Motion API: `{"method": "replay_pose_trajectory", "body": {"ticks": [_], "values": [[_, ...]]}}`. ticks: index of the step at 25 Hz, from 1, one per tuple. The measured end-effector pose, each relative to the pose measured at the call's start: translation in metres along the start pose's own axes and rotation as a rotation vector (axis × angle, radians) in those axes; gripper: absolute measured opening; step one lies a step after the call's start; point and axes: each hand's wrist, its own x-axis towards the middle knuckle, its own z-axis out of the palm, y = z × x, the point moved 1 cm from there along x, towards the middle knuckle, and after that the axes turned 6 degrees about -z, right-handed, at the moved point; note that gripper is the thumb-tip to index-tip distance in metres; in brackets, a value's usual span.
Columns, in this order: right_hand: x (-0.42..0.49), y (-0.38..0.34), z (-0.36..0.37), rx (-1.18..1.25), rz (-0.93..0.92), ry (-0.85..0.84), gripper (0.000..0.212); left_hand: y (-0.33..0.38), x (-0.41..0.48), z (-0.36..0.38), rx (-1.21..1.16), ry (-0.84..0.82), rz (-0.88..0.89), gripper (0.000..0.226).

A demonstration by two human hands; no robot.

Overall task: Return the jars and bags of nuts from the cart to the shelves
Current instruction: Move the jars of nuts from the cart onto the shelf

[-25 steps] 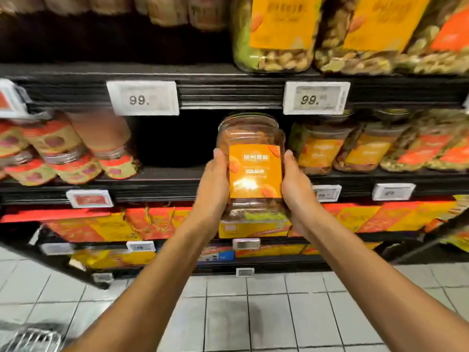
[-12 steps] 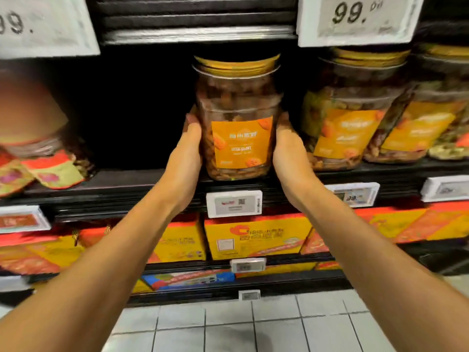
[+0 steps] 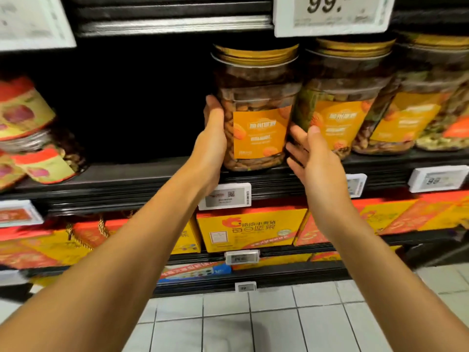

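Note:
A clear jar of almonds with a gold lid and an orange label stands upright on the black middle shelf, close beside a matching jar on its right. My left hand lies flat against the jar's left side, fingers straight and pointing up. My right hand is just off the jar's lower right corner with its fingers spread; it holds nothing.
More gold-lidded jars fill the shelf to the right, and red-and-yellow jars lean at the left. A dark gap lies left of the almond jar. Yellow gift boxes sit below, price tags hang above, white floor tiles beneath.
The jar was carried in both hands, set down on the middle shelf, then slid right against the neighbouring jar. My right hand has come off it; the camera moved closer.

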Motion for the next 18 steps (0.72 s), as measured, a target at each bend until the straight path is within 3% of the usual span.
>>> {"method": "replay_pose_trajectory", "body": {"ticks": [4,6,8,12,18], "values": [[-0.017,-0.019,-0.002,-0.071,0.037,0.047,0.035,0.023,-0.035,-0.039,0.186,0.231,0.005,0.045],[-0.044,-0.034,0.011,-0.106,0.086,0.032,0.029,0.030,-0.086,-0.072,0.192,0.233,-0.072,0.042],[-0.082,-0.053,0.035,-0.113,0.162,-0.133,0.029,0.045,-0.159,-0.102,0.102,0.215,-0.188,0.039],[-0.180,-0.103,0.108,-0.137,0.278,-0.522,0.025,0.074,-0.299,-0.169,-0.082,0.436,-0.353,0.036],[-0.328,-0.182,0.253,0.024,0.261,-1.062,0.026,0.098,-0.490,-0.296,-0.351,0.885,-0.304,0.034]]}}
